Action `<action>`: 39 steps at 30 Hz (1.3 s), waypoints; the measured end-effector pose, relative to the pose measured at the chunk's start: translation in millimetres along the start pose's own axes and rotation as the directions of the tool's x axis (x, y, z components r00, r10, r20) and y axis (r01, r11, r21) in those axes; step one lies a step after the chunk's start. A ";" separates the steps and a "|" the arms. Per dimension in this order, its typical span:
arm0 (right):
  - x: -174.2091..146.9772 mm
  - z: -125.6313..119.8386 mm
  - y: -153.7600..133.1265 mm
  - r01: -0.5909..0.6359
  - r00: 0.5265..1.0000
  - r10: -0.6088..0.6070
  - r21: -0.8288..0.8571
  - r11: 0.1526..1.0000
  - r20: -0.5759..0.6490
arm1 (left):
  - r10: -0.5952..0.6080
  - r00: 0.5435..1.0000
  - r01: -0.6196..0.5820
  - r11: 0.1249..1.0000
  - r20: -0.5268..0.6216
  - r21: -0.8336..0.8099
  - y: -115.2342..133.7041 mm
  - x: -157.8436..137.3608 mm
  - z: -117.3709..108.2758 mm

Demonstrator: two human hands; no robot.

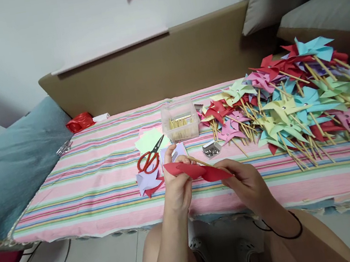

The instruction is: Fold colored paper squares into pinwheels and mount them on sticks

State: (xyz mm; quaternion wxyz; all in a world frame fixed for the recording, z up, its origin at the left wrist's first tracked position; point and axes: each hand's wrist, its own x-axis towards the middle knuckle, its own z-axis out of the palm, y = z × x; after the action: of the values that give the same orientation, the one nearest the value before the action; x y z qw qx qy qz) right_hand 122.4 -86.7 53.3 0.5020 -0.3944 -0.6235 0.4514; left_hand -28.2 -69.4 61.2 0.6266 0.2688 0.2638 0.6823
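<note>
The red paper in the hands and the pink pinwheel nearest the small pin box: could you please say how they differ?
The left hand and right hand hold the red paper; the pink pinwheel lies among other pinwheels. The red paper is seen nearly edge-on, the pink pinwheel face-on. Both are paper.

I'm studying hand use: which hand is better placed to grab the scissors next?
Probably the left hand: the red-handled scissors lie nearer it; the right hand is farther off. Both hold the red paper pinwheel.
</note>
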 end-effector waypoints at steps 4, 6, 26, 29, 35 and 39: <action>0.0 0.4 -2.8 -0.005 1.000 0.005 -0.017 1.000 -0.009 | 0.027 1.000 -0.027 0.999 0.005 0.027 -0.9 0.9 0.2; -0.4 0.9 -3.0 -0.019 1.000 0.019 0.007 1.000 0.008 | 0.048 0.999 -0.048 0.999 0.001 0.023 -1.2 1.0 1.2; -2.0 6.7 -5.3 0.068 0.996 -0.062 -0.089 0.994 0.065 | 0.090 0.994 -0.091 0.996 -0.060 -0.016 5.3 -5.1 5.8; -3.1 6.8 -4.7 0.091 0.995 -0.084 -0.118 0.989 0.062 | 0.104 0.992 -0.105 0.994 -0.067 -0.008 5.6 -5.8 5.3; -4.9 7.9 -6.6 0.186 0.982 -0.186 -0.203 0.961 0.022 | 0.115 0.992 -0.116 0.993 -0.046 -0.028 5.9 -5.6 6.2; -4.1 7.6 -8.3 0.240 0.969 -0.246 -0.245 0.939 0.007 | 0.108 0.994 -0.108 0.994 -0.012 -0.026 5.8 -4.3 5.7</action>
State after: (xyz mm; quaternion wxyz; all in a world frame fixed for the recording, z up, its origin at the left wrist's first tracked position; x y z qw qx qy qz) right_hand 115.4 -94.2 59.5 0.5089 -0.3786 -0.7121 0.3010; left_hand -28.1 -74.0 69.1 0.5907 0.2708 0.2434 0.7201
